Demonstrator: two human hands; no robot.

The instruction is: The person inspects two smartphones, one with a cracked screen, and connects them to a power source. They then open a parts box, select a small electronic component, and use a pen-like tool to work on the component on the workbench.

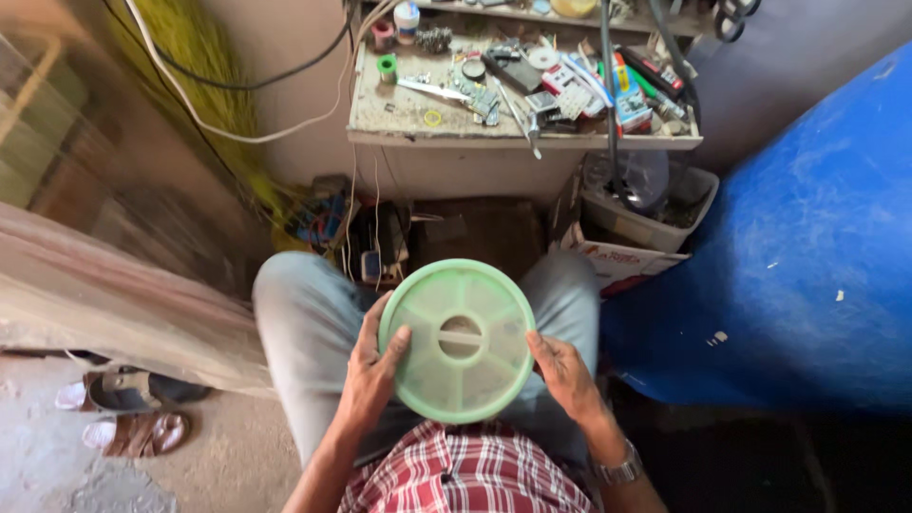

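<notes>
Green plastic disc (458,339), round and pale with a hole in its middle and thin ribs running out to a raised rim, sits at the centre of the view, held flat above the person's lap between both hands.

At nine o'clock from the disc, a dusty sheet (104,294) slopes down over something bulky, and below it, at about eight o'clock, a pair of sandals (128,413) lies on the bare floor. The left hand (372,375) grips the disc's edge on that side, fingers curled under the rim and the thumb pressed on top near the ribs. Grey trousers (309,323) cover the knees on either side of the disc, and a red checked shirt (465,470) shows at six o'clock.

At twelve o'clock, well apart from the disc, a small workbench (418,119) is crowded with tools, tape rolls and small parts, with white and black cables (237,104) trailing off toward eleven o'clock.

The right hand (562,372) holds the disc's opposite edge, thumb on the top face, fingers spread below; a metal watch (619,469) sits on that wrist. At two o'clock stands a plastic tub (665,223), and a large blue barrel (807,256) fills the three o'clock side.
</notes>
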